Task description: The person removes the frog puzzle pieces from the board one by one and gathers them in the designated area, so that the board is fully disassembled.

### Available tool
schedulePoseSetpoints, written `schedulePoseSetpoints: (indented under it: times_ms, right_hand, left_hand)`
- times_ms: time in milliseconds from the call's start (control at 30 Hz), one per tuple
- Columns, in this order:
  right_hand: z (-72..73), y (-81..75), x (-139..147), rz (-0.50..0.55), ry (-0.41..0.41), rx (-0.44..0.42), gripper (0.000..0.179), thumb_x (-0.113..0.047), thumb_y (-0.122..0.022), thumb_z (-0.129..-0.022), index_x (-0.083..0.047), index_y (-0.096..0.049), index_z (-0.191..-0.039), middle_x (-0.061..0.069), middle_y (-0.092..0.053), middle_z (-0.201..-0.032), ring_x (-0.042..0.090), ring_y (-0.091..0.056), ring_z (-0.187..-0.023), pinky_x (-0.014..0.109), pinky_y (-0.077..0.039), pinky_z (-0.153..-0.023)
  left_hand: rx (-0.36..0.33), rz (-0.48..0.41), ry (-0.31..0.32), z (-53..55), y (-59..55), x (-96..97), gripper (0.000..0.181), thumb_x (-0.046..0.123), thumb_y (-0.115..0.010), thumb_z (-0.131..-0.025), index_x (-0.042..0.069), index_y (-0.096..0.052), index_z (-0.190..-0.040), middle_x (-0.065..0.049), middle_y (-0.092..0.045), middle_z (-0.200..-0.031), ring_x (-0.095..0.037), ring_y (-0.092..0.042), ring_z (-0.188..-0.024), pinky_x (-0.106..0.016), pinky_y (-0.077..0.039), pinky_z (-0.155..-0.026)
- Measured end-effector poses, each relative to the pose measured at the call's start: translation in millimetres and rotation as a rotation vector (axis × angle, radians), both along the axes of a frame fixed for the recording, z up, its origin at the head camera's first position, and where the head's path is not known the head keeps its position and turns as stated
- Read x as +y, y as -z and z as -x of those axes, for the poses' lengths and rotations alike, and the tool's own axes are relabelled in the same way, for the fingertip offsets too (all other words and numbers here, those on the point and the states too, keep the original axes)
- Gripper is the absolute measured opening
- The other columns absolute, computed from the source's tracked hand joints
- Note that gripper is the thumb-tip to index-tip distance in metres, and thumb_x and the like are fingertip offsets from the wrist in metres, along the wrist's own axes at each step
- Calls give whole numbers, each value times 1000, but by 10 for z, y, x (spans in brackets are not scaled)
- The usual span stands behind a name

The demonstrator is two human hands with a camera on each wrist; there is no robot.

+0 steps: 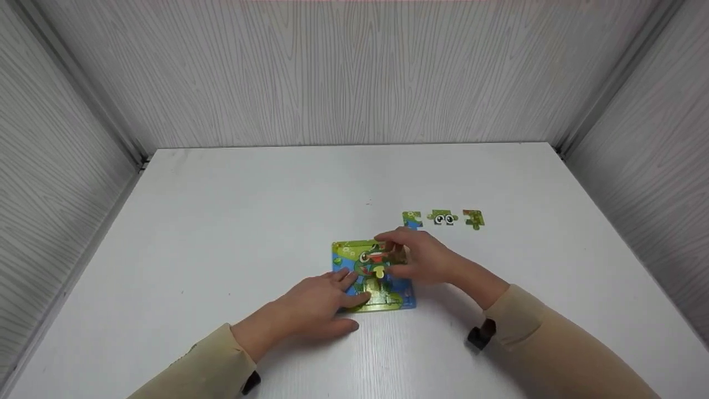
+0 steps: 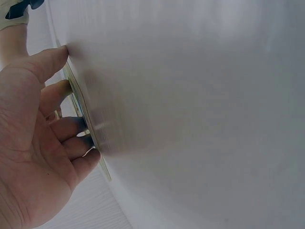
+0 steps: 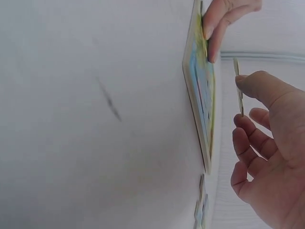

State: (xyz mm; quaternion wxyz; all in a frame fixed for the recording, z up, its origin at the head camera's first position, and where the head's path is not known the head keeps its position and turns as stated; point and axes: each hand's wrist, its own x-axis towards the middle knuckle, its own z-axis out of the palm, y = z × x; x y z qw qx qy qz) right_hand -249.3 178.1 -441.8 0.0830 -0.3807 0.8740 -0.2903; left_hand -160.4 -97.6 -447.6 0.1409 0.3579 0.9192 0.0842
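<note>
Held piece: a puzzle piece (image 3: 240,101) is pinched between the thumb and fingertips of my right hand (image 1: 425,257); the right wrist view shows it edge-on, apart from the board.
Piece to board: it hangs over the right part of the puzzle board (image 1: 336,252), its flat face roughly parallel to the board's. I judge that gap and that tilt to be what matters.
Long axis: cannot read the piece's own; fingers hide much of its outline.
Nearer hand: right, reaching in from the board's right side.
Left hand: my left hand (image 1: 317,302) grips nothing; its extended fingers touch the board's lower left, with the thumb outside its near edge.
Board: flat on the white table (image 1: 249,210), between the hands, frog picture partly showing.
Loose pieces: a row beyond the board, to the right: green-and-blue piece (image 1: 411,218) just beside the right hand, then eyes piece (image 1: 443,218), then red-and-green piece (image 1: 474,218).
In the way: right fingers mask the board's upper right, left fingers its lower left. Cannot tell what recess lies beneath.
</note>
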Motion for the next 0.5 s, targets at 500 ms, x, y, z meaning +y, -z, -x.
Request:
schedulePoseSetpoints:
  times_ms: [500]
  right_hand:
    - [114,-93,605,53,119,8,62,-15,-81,-94,-8,-58,-152,3,-69,-125,30,-64,-114,56,-54,-92]
  left_hand:
    - [-12,-20,-4,-14,0,-6,56,48,-60,-104,29,-56,-157,-17,-39,-167,-36,-33,-156,-51,-35,-123]
